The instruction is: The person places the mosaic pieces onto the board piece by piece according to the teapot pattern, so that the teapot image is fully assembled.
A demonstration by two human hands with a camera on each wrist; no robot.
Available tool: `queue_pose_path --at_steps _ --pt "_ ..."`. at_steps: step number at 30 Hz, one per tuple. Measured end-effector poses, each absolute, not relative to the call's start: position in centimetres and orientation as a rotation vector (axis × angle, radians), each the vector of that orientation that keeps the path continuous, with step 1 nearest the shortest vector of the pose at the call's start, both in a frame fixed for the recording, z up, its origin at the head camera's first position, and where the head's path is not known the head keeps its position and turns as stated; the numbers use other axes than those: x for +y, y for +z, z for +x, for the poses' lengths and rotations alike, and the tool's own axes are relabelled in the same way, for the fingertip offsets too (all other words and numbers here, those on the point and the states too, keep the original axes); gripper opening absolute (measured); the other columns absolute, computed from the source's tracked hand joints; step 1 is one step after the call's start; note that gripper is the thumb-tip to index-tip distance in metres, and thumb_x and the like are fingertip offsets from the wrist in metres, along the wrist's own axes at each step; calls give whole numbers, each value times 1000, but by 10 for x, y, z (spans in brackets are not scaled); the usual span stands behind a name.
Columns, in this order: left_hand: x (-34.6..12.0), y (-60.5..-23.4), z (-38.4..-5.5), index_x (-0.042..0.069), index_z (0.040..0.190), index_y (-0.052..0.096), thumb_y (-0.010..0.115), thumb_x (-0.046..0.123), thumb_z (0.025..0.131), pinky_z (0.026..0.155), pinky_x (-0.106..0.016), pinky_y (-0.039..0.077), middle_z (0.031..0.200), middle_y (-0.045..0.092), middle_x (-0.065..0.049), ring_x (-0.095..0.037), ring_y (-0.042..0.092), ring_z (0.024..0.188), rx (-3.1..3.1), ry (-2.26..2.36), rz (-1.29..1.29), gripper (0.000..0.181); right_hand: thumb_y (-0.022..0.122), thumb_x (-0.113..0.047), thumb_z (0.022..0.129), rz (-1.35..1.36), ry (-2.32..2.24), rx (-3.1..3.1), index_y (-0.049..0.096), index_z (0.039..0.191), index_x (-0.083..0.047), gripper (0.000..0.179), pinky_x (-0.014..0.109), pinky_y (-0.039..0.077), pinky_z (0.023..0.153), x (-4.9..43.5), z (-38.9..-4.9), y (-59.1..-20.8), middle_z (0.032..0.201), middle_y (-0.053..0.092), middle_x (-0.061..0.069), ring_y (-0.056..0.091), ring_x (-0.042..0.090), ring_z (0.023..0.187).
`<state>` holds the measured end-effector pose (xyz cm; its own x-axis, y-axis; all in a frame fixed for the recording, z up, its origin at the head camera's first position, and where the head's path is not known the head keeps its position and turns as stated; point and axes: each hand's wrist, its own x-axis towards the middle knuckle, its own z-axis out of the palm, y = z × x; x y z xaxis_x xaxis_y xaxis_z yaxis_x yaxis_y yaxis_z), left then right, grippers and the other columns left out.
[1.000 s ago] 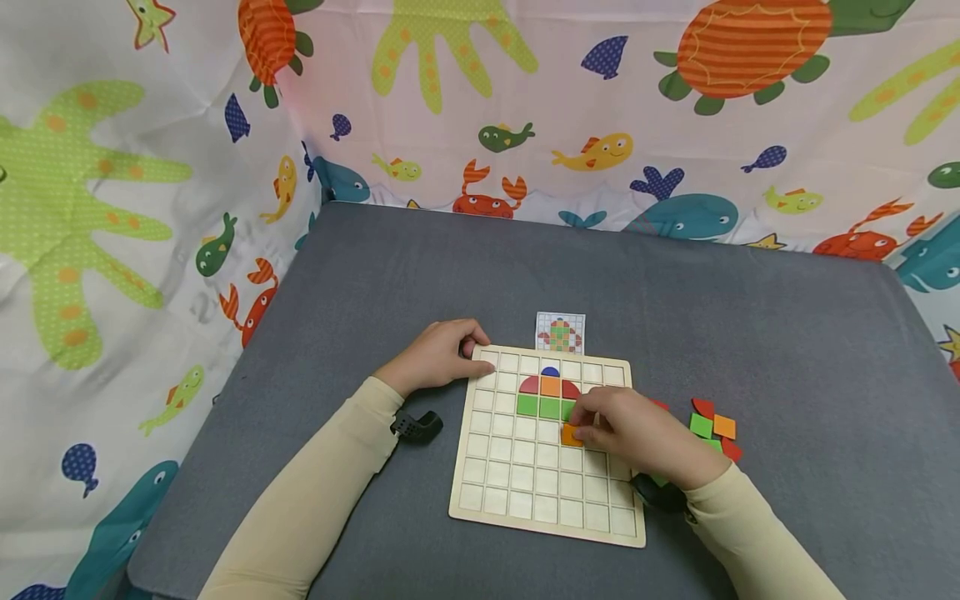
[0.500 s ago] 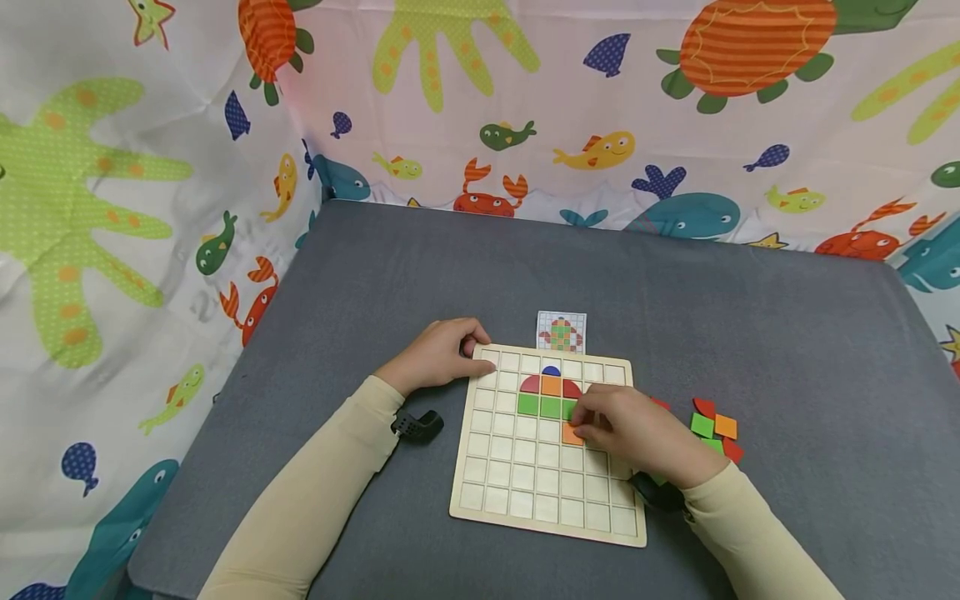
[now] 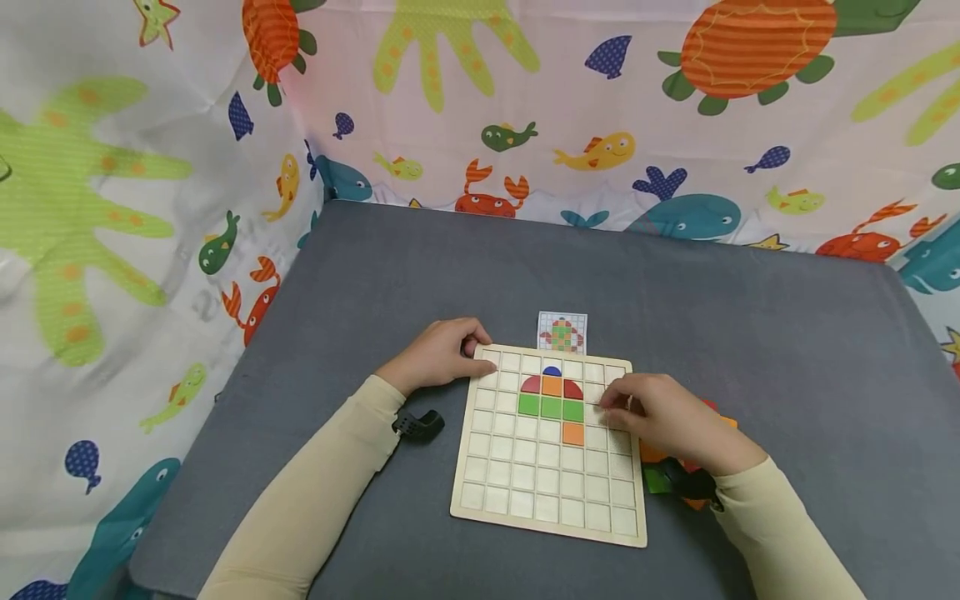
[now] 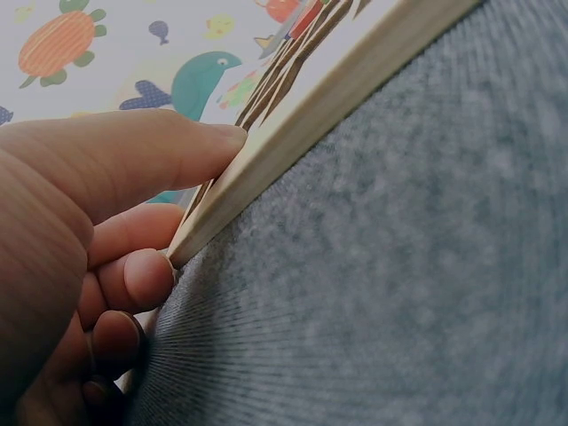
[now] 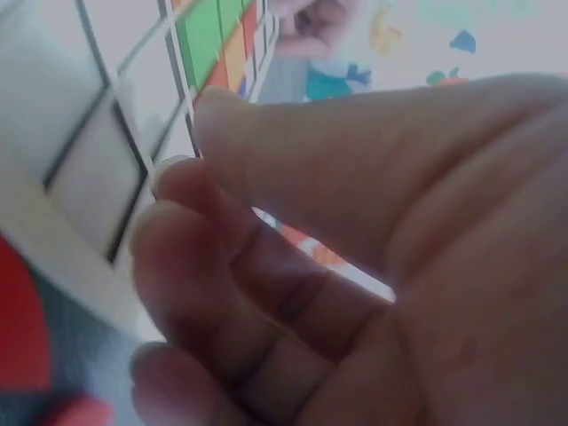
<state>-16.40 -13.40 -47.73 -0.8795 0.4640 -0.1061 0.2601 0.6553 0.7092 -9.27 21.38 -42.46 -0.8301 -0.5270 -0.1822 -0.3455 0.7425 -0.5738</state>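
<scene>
A wooden grid board lies on the grey table. My left hand pinches its far left corner, thumb on top and fingers curled at the edge, as the left wrist view shows. Over the board's right side hovers my right hand, loosely curled; nothing shows between its thumb and fingers. In the grid sit a blue half-round piece, an orange square between two red quarter-round pieces, a row of three green squares, and another orange square below the row's right end.
A small pattern card lies at the board's far edge. Right of the board, several loose red, orange and green pieces are partly hidden under my right hand and wrist. A printed sea-animal curtain borders the table.
My right hand has let go of the lower orange square, which stays in the grid, and has drawn back to the right. The left hand keeps its place at the board's corner.
</scene>
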Motion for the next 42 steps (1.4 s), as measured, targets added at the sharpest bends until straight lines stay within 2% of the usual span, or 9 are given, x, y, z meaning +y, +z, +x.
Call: queue_pose_path --at_steps 16,22,29,33,42 --pt "-133 -480 -165 20 109 70 85 38 90 73 -31 41 87 57 2 -14 51 78 2594 1057 587 29 82 -18 92 -539 -680 2654 74 98 -17 10 27 50 69 262 -79 -430 88 68 -10 57 7 77" --pt "-134 -479 -164 20 109 71 86 37 90 73 -31 42 87 58 2 -14 52 78 2589 1073 584 30 85 -18 89 -526 -649 2698 75 97 -15 13 27 49 66 280 -71 -437 87 67 -9 54 2 71" --pt "-134 -480 -165 21 109 71 85 38 90 73 -31 42 87 58 2 -14 52 78 2598 1070 587 29 87 -17 86 -519 -643 2747 77 99 -14 16 30 51 70 292 -64 -439 95 69 -7 54 0 71" --pt "-134 -480 -165 20 110 71 86 37 90 73 -31 42 88 58 2 -14 52 78 2598 1065 578 30 86 -13 86 -474 -639 2714 78 102 -11 19 27 50 67 296 -62 -438 98 70 -4 53 0 70" --pt "-134 -479 -165 20 110 71 86 38 90 73 -31 41 88 58 2 -14 51 78 2595 1065 590 30 85 -13 88 -427 -622 2669 75 99 -13 15 27 47 63 298 -61 -436 87 67 -6 52 4 67"
